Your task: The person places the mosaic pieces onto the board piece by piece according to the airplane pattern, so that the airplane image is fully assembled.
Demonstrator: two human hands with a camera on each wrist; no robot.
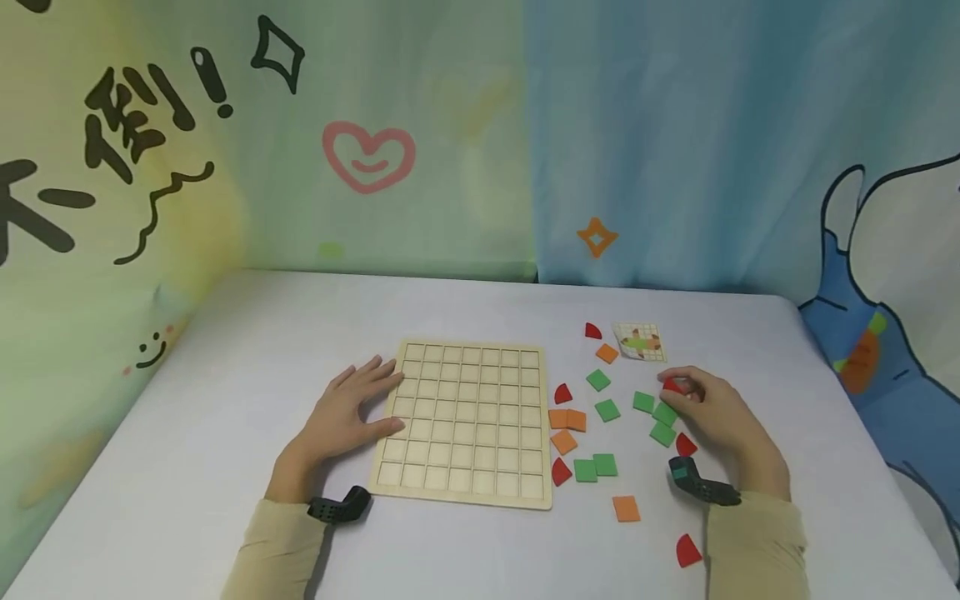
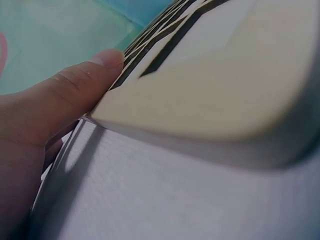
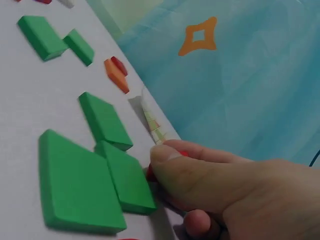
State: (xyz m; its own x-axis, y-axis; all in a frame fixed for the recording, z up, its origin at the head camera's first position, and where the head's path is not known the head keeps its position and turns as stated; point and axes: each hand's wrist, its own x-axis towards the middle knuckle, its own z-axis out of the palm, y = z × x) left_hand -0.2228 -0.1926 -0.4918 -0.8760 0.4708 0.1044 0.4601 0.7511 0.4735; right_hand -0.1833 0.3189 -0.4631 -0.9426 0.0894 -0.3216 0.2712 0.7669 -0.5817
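A wooden grid board [image 1: 471, 500] lies flat on the white table, its squares bare. My left hand [image 1: 347, 417] rests at the board's left edge with fingers spread; in the left wrist view the thumb [image 2: 85, 82] touches the rim. On the right, my right hand [image 1: 712, 412] pinches a red quarter-circle piece [image 1: 672, 386] between thumb and fingers, mostly covered by them in the right wrist view. Just left of that hand lie several green square tiles [image 3: 82, 185], and another red quarter-circle piece [image 1: 686, 445] is below it.
A small printed pattern card [image 1: 640, 342] lies behind the loose pieces. Between board and right hand are scattered orange squares [image 1: 563, 442], green squares [image 1: 586, 471] and red quarter-circles [image 1: 561, 472]. Another red piece [image 1: 687, 551] lies near the right sleeve. Printed curtains [image 1: 450, 167] stand behind the table.
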